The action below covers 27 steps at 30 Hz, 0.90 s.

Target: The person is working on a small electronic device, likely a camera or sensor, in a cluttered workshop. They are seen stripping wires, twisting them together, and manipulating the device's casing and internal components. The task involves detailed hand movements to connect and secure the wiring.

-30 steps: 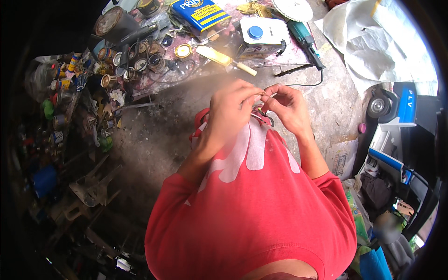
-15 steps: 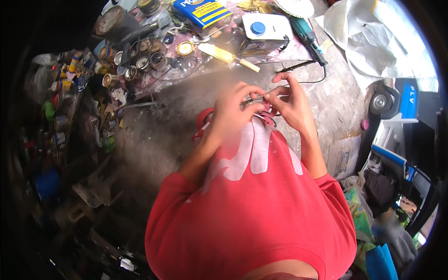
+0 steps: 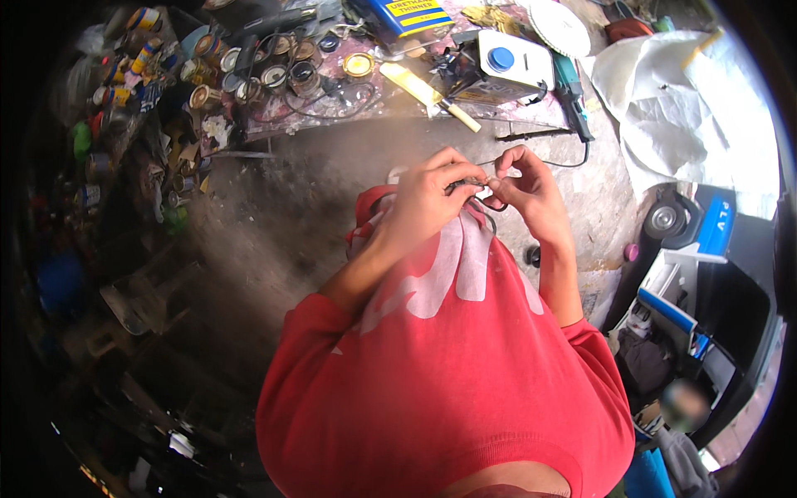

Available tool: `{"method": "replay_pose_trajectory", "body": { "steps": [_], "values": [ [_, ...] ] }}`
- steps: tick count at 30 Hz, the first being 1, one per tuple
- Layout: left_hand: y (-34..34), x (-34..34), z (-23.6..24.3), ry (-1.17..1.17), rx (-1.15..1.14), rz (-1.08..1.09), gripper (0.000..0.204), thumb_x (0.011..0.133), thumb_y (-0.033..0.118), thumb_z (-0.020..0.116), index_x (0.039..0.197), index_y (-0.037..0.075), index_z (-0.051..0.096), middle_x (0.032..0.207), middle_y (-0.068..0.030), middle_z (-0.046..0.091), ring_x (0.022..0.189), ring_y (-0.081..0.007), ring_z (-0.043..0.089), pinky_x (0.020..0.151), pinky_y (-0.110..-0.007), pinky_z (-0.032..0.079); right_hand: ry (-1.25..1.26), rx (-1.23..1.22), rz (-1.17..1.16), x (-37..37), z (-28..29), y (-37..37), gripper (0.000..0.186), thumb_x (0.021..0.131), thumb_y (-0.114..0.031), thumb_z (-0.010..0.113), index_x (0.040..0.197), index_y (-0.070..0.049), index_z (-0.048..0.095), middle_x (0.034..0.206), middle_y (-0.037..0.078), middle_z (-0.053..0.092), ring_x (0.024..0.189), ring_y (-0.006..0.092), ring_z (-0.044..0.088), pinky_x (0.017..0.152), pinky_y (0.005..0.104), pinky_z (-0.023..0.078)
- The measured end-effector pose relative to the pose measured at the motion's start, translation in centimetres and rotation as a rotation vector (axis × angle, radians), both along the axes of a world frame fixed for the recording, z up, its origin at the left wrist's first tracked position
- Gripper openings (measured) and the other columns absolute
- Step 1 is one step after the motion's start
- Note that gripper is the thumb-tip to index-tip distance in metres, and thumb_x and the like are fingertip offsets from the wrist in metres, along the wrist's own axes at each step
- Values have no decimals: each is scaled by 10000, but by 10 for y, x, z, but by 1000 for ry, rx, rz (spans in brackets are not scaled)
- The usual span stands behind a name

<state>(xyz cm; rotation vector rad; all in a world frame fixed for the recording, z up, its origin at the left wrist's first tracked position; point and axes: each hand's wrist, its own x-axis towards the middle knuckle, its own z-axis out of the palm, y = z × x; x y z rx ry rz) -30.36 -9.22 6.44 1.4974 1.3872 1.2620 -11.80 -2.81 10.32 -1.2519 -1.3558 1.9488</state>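
In front of my shirt, both hands meet over a thin dark cable (image 3: 467,183). My left hand (image 3: 427,197) is closed around it, the fingers curled and the thumb underneath. My right hand (image 3: 535,195) pinches near the cable's end, thumb against forefinger. Part of the cable hangs in a loop below the fingertips, against the red cloth. The exact end between the fingertips is too small to make out.
Ahead stands a paint-stained table (image 3: 357,124) with a white can with a blue cap (image 3: 501,60), a wide brush (image 3: 415,85), a teal power tool (image 3: 569,87) and open tins. Cluttered cans (image 3: 133,66) lie left. A vehicle (image 3: 714,228) and crumpled sheeting (image 3: 664,108) are at right.
My view has shifted, so the table's things sit lower and further right. My right forefinger, raised before, is now bent toward the thumb. Both hands stay together at the cable.
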Motion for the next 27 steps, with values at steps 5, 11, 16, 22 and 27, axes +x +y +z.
{"method": "replay_pose_trajectory", "body": {
  "steps": [5, 11, 16, 22, 27],
  "values": [
    [-13, -6, -7, 75, -37, 67, 174, 820, 53, 715, 991, 84, 712, 949, -69, 648, 775, -278, 670, 668, -385, 518, 82, -88, 271, -10, -3, 32, 262, 851, 45, 701, 1024, -60, 535, 962, 3, 526, 757, 76, 578, 662, 236, 482],
    [-49, -29, -8, 22, -174, 248, 171, 827, 110, 735, 978, 39, 700, 953, -74, 644, 777, -235, 660, 668, -349, 500, 96, -213, 658, -65, -29, 53, 267, 845, 81, 702, 1039, -37, 563, 975, 2, 551, 833, 84, 596, 652, 220, 466],
    [-102, -39, -12, -563, -552, 140, 184, 859, 131, 737, 929, -25, 667, 892, -83, 627, 838, -140, 598, 757, -317, 476, 113, -200, 1041, -120, -83, 63, 237, 897, 48, 645, 1119, -20, 595, 1016, 56, 632, 930, 135, 651, 778, 277, 530],
    [-152, -22, -9, -773, -701, 656, 161, 853, 80, 730, 930, -38, 653, 916, 0, 611, 882, -76, 557, 793, -233, 436, -664, 941, 574, -191, -268, 117, 279, 839, -188, 709, 1113, -133, 715, 1069, 156, 664, 992, 353, 659, 862, 440, 522],
    [-166, -25, -10, -701, -780, 621, 136, 878, 81, 695, 926, -37, 647, 895, -5, 598, 873, -91, 556, 813, -243, 436, -637, 1060, 547, -202, -338, 129, 242, 853, -108, 626, 1075, -159, 709, 1018, 151, 647, 901, 369, 673, 808, 473, 538]
  ]
}}
